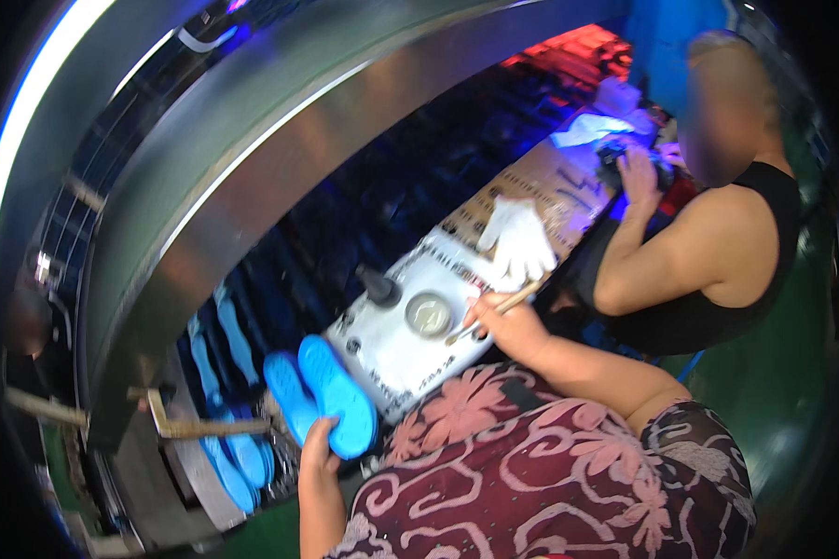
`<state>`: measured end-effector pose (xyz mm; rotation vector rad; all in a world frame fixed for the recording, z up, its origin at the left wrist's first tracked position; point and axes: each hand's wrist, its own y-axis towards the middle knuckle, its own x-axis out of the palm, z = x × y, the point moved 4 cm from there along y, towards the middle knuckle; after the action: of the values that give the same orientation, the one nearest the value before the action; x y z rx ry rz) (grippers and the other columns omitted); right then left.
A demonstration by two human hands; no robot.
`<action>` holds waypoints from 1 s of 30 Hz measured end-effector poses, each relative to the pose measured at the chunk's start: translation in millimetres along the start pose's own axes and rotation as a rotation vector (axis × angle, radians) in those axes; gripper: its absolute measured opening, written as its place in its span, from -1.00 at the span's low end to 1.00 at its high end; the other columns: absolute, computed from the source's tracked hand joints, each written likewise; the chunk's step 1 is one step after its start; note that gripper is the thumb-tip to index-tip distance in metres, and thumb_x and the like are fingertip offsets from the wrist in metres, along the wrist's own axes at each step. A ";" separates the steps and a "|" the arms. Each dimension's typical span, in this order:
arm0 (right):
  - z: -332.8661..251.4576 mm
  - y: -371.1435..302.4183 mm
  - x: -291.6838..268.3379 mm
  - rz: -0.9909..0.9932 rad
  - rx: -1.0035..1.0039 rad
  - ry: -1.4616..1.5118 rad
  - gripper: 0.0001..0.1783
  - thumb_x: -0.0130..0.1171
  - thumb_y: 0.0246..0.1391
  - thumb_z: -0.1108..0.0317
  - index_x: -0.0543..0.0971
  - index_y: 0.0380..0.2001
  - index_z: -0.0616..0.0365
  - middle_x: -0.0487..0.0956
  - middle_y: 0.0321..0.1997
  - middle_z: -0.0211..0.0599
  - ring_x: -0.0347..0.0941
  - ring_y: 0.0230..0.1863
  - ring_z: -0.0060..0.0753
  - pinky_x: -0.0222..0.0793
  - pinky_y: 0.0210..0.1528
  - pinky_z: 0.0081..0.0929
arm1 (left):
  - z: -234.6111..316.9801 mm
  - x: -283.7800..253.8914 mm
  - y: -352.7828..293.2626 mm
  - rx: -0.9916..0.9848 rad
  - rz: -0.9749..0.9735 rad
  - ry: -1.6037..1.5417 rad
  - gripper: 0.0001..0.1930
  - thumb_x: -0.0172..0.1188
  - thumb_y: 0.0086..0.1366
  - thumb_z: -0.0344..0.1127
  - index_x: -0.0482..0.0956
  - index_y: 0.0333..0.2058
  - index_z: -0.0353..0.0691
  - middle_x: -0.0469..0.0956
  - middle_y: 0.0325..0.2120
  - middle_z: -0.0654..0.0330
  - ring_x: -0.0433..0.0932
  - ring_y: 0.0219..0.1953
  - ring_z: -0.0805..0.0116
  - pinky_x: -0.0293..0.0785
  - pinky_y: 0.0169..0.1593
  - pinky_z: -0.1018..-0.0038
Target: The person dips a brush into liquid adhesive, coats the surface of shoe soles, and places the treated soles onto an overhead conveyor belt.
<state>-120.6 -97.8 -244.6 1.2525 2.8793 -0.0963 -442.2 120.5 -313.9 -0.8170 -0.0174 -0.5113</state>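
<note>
Blue soles (343, 396) pinched in L fingers (323, 432), R fingers (481, 308) curled round prob. brush (518, 297).

The head view looks down from close above the left hand (320, 447) and right hand (505, 322), faces forward past them, and reaches wide to a co-worker (694, 247) at their right.

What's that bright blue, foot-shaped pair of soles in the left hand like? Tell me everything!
The bright blue, foot-shaped pair of soles looks like rubber or foam. They're side by side, rounded far ends slightly apart, slanting away and a little left. The bare left hand holds their near end, thumb on top. They're by the left edge of the flat white panel. Fine details are blurry.
</note>
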 end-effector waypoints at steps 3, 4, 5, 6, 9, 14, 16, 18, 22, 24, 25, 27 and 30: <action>-8.2 4.2 -3.0 0.011 -0.019 0.023 -0.66 0.03 0.19 0.20 0.60 -0.55 0.16 0.43 -0.66 -0.48 0.32 -0.58 -0.67 0.23 -0.49 -0.68 | 2.6 43.3 -22.5 0.002 -0.092 -0.135 -0.62 0.20 0.08 -0.16 0.43 -0.12 -0.11 0.57 -0.31 0.23 0.56 -0.25 0.25 0.48 -0.31 0.33; -17.6 4.3 -4.6 0.023 -0.075 -0.017 -0.65 0.02 0.20 0.21 0.60 -0.55 0.19 0.47 -0.64 -0.46 0.33 -0.57 -0.68 0.23 -0.49 -0.68 | 5.7 55.9 -25.8 0.034 -0.084 -0.241 -0.61 0.21 0.11 -0.15 0.43 -0.09 -0.11 0.56 -0.28 0.22 0.55 -0.23 0.25 0.47 -0.28 0.27; -21.6 5.7 -6.2 0.020 -0.101 -0.031 -0.63 0.01 0.21 0.20 0.59 -0.55 0.21 0.49 -0.59 -0.44 0.33 -0.56 -0.68 0.25 -0.47 -0.69 | 6.2 66.4 -25.3 0.088 -0.112 -0.375 -0.59 0.21 0.13 -0.17 0.41 -0.05 -0.13 0.54 -0.21 0.20 0.53 -0.20 0.27 0.46 -0.31 0.25; -26.7 6.8 -6.3 0.016 -0.126 0.003 -0.62 0.01 0.21 0.18 0.59 -0.55 0.24 0.51 -0.57 -0.42 0.33 -0.56 -0.67 0.26 -0.46 -0.69 | 15.0 81.4 -31.3 0.219 -0.184 -0.328 -0.56 0.19 0.15 -0.22 0.36 0.00 -0.16 0.50 -0.14 0.19 0.52 -0.19 0.30 0.47 -0.35 0.29; -44.7 8.2 5.5 -0.077 -0.160 0.072 -0.61 0.02 0.20 0.18 0.57 -0.56 0.24 0.52 -0.57 -0.42 0.34 -0.55 -0.65 0.27 -0.46 -0.68 | 40.3 111.6 -48.4 0.432 -0.213 0.050 -0.40 0.15 0.15 -0.38 0.10 0.14 -0.28 0.40 -0.11 0.04 0.49 -0.16 0.27 0.52 -0.26 0.36; -94.4 -0.2 37.9 -0.231 -0.569 -0.173 -0.67 0.05 0.13 0.29 0.56 -0.65 0.19 0.49 -0.64 -0.31 0.33 -0.58 -0.46 0.27 -0.40 -0.54 | 57.4 140.0 -66.6 0.822 -0.018 0.299 -0.46 0.14 0.13 -0.45 0.16 0.07 -0.40 0.42 -0.10 0.01 0.47 -0.11 0.30 0.34 0.05 0.41; -100.7 -8.3 51.5 -0.221 -0.758 -0.245 -0.71 0.10 0.05 0.35 0.54 -0.71 0.16 0.43 -0.73 -0.31 0.29 -0.61 -0.29 0.22 -0.34 -0.37 | 58.9 146.3 -71.1 0.902 -0.011 0.320 -0.48 0.15 0.10 -0.47 0.19 0.03 -0.42 0.45 -0.14 0.02 0.47 -0.12 0.30 0.36 0.02 0.41; -99.7 -12.5 56.5 -0.266 -0.813 -0.332 -0.72 0.12 0.02 0.35 0.53 -0.73 0.15 0.42 -0.74 -0.33 0.30 -0.61 -0.28 0.24 -0.30 -0.38 | 57.9 151.4 -72.0 0.928 -0.035 0.334 -0.49 0.15 0.09 -0.48 0.20 0.02 -0.42 0.45 -0.15 0.03 0.48 -0.13 0.31 0.37 0.01 0.42; -93.4 -15.8 62.9 -0.246 -0.910 -0.409 -0.75 0.15 -0.02 0.36 0.52 -0.73 0.13 0.42 -0.72 -0.33 0.31 -0.60 -0.26 0.27 -0.20 -0.36 | 57.9 158.0 -74.8 0.967 -0.050 0.362 -0.51 0.16 0.07 -0.50 0.23 -0.01 -0.41 0.48 -0.20 0.05 0.49 -0.17 0.32 0.38 -0.02 0.44; -91.6 -15.7 61.4 -0.254 -0.904 -0.459 -0.76 0.16 -0.03 0.35 0.52 -0.73 0.12 0.41 -0.71 -0.33 0.31 -0.60 -0.25 0.27 -0.18 -0.33 | 58.6 158.9 -73.8 0.984 -0.043 0.379 -0.51 0.16 0.07 -0.50 0.24 -0.01 -0.41 0.49 -0.21 0.05 0.50 -0.19 0.33 0.39 -0.03 0.44; -91.1 -15.6 60.6 -0.261 -0.903 -0.510 -0.77 0.17 -0.04 0.35 0.52 -0.73 0.11 0.41 -0.71 -0.34 0.31 -0.60 -0.25 0.27 -0.16 -0.31 | 60.4 159.1 -73.9 1.005 -0.034 0.374 -0.52 0.16 0.06 -0.50 0.24 -0.02 -0.41 0.49 -0.22 0.05 0.51 -0.20 0.33 0.40 -0.04 0.44; -91.3 -15.0 55.8 -0.248 -0.889 -0.526 -0.76 0.17 -0.04 0.34 0.51 -0.73 0.11 0.38 -0.73 -0.34 0.31 -0.60 -0.24 0.27 -0.16 -0.30 | 62.2 158.3 -73.6 1.023 -0.023 0.370 -0.52 0.16 0.06 -0.49 0.25 -0.03 -0.42 0.50 -0.22 0.04 0.52 -0.21 0.33 0.41 -0.06 0.44; -91.6 -11.7 48.0 -0.228 -0.886 -0.505 -0.77 0.19 -0.05 0.34 0.51 -0.72 0.12 0.36 -0.73 -0.35 0.30 -0.60 -0.24 0.27 -0.20 -0.31 | 62.3 158.0 -73.4 1.024 -0.015 0.401 -0.53 0.17 0.05 -0.49 0.27 -0.04 -0.42 0.51 -0.23 0.03 0.53 -0.22 0.32 0.42 -0.08 0.44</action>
<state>-159.6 -65.5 -153.7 0.6071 2.1654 0.6753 -324.8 54.5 -187.2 0.2915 0.0798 -0.5836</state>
